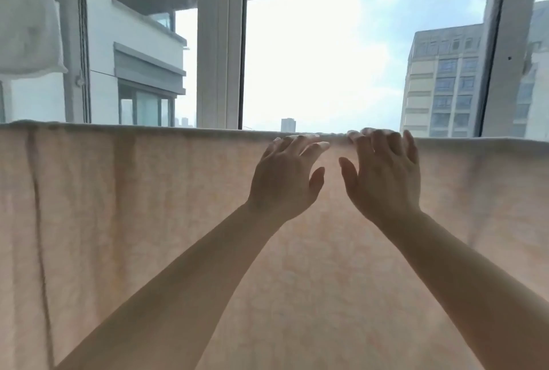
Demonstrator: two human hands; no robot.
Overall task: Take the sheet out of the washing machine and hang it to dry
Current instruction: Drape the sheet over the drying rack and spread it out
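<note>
Your left hand (283,179) and right hand (383,173) rest with spread, relaxed fingers on the top fold of the sheet (148,221), gripping nothing; it already hangs before the open window (326,57). If you push unevenly, it may slide off sideways. A white cloth (28,19) hangs at the upper left.

- The pale peach fabric sheet (148,221) runs off the left, right and near edges; whatever bears its top fold is hidden
- The white hanging cloth (26,19) far left is cut off and blurred
- The right hand (383,173) has blurred fingertips at the fold
</note>
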